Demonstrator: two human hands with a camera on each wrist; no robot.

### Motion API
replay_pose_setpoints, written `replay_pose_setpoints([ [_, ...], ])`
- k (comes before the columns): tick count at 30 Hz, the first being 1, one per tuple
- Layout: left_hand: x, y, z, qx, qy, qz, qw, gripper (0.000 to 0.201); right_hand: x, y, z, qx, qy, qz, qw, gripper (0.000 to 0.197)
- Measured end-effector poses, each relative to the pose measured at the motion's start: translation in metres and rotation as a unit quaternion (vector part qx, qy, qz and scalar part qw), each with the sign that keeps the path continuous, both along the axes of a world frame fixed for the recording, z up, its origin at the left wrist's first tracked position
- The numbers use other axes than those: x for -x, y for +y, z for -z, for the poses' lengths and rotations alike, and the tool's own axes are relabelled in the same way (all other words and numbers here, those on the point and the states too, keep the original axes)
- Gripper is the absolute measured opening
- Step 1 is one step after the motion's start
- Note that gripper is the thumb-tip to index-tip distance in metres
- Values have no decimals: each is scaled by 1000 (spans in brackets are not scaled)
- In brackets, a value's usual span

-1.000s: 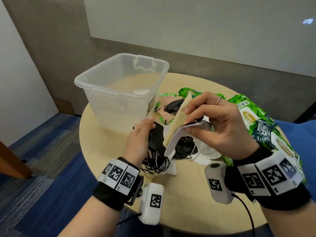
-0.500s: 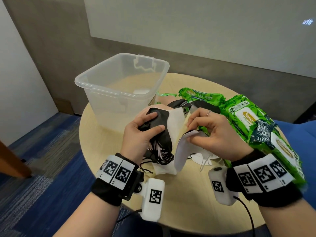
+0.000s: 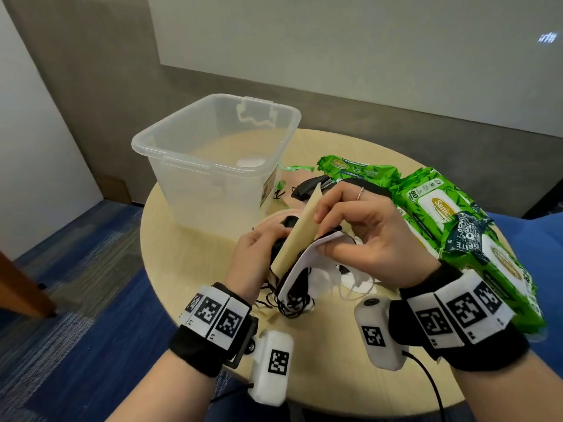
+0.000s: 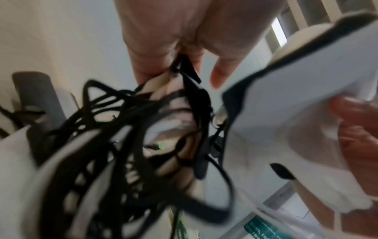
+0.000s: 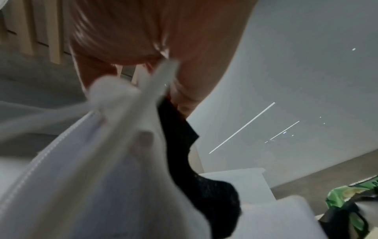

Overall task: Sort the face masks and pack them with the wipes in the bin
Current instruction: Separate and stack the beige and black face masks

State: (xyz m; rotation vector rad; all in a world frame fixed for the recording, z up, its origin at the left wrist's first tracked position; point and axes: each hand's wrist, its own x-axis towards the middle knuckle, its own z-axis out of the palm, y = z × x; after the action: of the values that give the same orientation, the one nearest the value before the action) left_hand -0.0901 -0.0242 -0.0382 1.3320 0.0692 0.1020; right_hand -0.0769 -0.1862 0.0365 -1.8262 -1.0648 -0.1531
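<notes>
Over the round table (image 3: 189, 269), both hands work a bundle of face masks. My left hand (image 3: 259, 248) grips black masks (image 4: 192, 90) whose tangled black ear loops (image 3: 292, 303) hang below it. My right hand (image 3: 359, 236) pinches a tan mask (image 3: 300, 236), standing on edge, together with a white mask (image 3: 307, 263). In the right wrist view the white mask (image 5: 106, 169) and a black mask (image 5: 196, 174) hang from the fingers. More white masks (image 3: 329, 275) lie on the table under the hands. The clear plastic bin (image 3: 189, 178) stands at the back left.
Green wipes packs (image 3: 451, 226) are piled along the table's right side, another pack (image 3: 359, 172) lies behind the hands. More black masks (image 3: 307, 185) lie beside the bin. Blue carpet lies to the left, and a wooden leg (image 3: 21, 293) stands at the far left.
The right hand has lifted the tan and white masks up and away from the black bundle. The left hand has drawn the black masks lower and closer to the table.
</notes>
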Motion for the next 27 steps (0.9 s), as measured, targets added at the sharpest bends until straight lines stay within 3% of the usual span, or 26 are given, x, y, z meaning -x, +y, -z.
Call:
replay_pose_setpoints([
  [4,5,1,-5,72,22,102,992,43,-3,-3,7,16,6,22,1000,8],
  [9,8,3,-8,55,-42,131,989,33,-10,-13,17,64,21,57,996,20],
  [12,8,1,-10,25,-13,89,996,9,-11,-16,20,66,36,68,995,22],
  [14,8,0,-9,5,-14,38,999,19,-11,-18,20,77,53,83,992,16],
  [18,6,3,-7,-37,-42,-72,996,10,-12,-23,20,112,148,98,978,5],
  [23,1,5,-1,-137,-90,-129,978,16,-8,-17,15,-45,256,48,964,11],
  [25,0,3,0,-157,-116,-133,972,29,-10,-10,14,-86,254,78,960,15],
  [27,1,2,0,-185,-141,-134,963,34,-11,-2,15,-61,214,118,968,13],
])
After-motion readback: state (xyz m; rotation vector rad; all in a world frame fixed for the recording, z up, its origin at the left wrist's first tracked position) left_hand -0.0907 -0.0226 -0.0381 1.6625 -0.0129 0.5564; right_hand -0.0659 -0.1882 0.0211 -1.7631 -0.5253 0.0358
